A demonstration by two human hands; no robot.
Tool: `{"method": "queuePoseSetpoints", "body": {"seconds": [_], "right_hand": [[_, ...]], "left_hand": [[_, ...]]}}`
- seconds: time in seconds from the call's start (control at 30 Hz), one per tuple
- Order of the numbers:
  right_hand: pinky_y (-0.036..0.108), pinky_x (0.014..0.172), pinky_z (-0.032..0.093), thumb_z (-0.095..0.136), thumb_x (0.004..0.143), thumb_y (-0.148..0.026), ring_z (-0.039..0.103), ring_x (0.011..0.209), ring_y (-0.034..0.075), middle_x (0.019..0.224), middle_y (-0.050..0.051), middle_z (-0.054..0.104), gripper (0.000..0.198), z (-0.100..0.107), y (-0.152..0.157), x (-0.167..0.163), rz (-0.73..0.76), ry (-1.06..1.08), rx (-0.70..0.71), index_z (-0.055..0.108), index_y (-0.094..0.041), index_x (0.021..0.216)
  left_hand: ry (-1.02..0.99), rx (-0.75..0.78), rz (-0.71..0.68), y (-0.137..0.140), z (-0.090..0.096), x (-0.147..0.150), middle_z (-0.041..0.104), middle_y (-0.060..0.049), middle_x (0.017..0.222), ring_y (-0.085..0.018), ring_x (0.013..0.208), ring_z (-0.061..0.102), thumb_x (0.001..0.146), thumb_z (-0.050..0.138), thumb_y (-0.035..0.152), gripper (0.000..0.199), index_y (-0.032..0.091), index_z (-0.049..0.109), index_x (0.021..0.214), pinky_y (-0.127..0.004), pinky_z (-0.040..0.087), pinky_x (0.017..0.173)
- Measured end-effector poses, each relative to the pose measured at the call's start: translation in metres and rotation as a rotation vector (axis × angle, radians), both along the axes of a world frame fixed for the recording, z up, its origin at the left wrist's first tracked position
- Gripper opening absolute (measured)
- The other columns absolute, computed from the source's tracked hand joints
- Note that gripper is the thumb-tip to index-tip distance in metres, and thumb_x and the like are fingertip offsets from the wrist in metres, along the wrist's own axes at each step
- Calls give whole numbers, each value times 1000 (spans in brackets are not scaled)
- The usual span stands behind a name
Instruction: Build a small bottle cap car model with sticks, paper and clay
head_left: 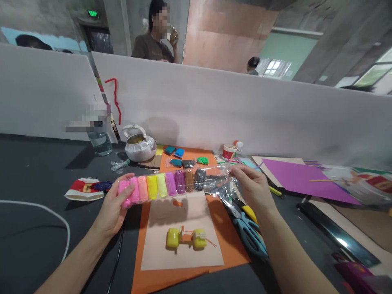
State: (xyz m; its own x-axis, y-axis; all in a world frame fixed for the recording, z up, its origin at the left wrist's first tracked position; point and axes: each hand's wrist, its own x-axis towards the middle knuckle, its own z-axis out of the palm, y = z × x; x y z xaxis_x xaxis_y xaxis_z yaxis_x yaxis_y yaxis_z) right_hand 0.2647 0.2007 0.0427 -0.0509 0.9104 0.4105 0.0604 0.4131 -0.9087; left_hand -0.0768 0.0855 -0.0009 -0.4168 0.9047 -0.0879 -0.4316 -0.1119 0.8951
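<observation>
A long clear plastic bag of modelling clay (171, 183) stretches between both hands above the table. Its soft blocks run from pink through yellow and purple to brown and black. My left hand (114, 206) is closed round the pink end, thumb on top. My right hand (251, 183) pinches the loose clear end of the bag. Below lies a pale paper sheet (153, 257) on orange paper (174, 281). On the pale sheet sits a small model (186, 237) with two yellow clay parts joined by an orange and white middle.
Blue-handled scissors (249, 237) lie beside my right forearm. Behind stand a silver kettle-shaped pot (140, 148), a glass jar (101, 141) and a red-and-white cup (229, 151). Several small clay packets (179, 153) rest on orange paper. Purple paper (306, 179) lies right; a white partition (214, 110) closes the back.
</observation>
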Motion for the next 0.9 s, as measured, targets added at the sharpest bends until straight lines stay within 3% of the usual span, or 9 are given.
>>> {"method": "queuePoseSetpoints", "body": {"seconds": [0.23,0.4,0.6,0.9], "right_hand": [[33,81,50,74,80,-54,64,82,20,82,3,71,31,3,1,0,74,27,-69,77,-24,73],[34,78,51,82,70,-55,65,78,20,78,4,73,32,3,4,1,105,11,-142,78,-23,73],[34,72,52,79,74,-54,62,70,18,71,3,70,33,2,5,6,127,-22,-184,74,-21,71],[40,85,55,80,73,-42,69,90,24,96,6,77,24,-7,10,11,182,-188,-177,78,-25,91]], "left_hand": [[-38,-11,22,5,-2,-1,72,-1,98,-13,83,67,58,93,39,54,22,70,104,-17,57,69],[-49,-7,29,4,-3,-2,72,0,97,-12,82,67,58,93,37,51,22,71,102,-16,57,68],[-67,-6,47,4,-5,-4,72,1,94,-12,79,67,61,92,33,46,22,72,101,-16,55,65],[-163,-31,29,8,-9,-3,75,-2,98,-15,85,70,69,85,27,36,17,72,101,-22,59,74]]}}
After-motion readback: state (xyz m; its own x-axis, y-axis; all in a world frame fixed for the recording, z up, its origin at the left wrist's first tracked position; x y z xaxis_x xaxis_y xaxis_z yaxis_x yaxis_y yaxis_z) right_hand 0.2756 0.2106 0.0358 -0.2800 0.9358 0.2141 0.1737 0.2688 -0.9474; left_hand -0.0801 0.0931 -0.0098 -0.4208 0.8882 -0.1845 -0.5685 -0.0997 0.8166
